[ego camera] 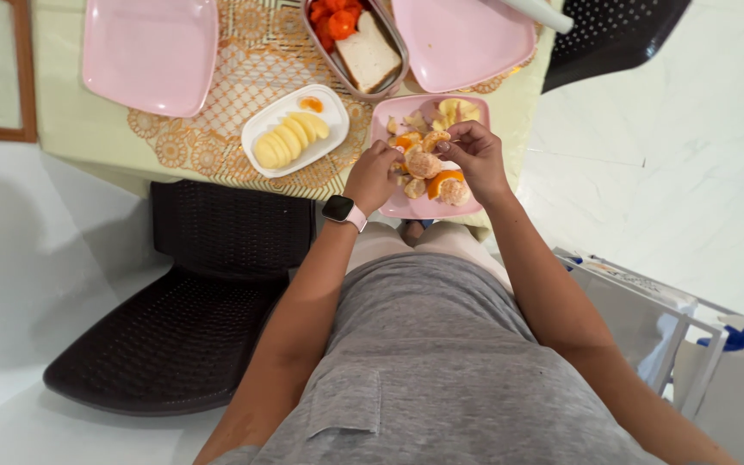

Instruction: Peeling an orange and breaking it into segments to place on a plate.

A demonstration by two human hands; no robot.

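Now both hands are over a small pink plate [474, 110] at the near edge of the table [88, 142]. The left hand [372, 175], which wears a black watch with a pink strap [341, 210] on the wrist, has its fingers curled together and they touch a peeled orange fruit [424, 164] that sits in the middle of this plate. The right hand [475, 153] is just to the right of the fruit, and its thumb and first fingers are pinched together on a small piece at the top of the fruit; I cannot tell what the piece is. Around the fruit lie pieces of orange peel [443, 181] and some pale yellow pieces.

To the left of the pink plate stands a white rectangular dish [262, 131] with yellow slices in a row. Farther on the table is a metal box [393, 82] with bread and red pieces, between two bigger pink trays [148, 53]. A dark plastic chair [191, 327] stands at the left, near the person.
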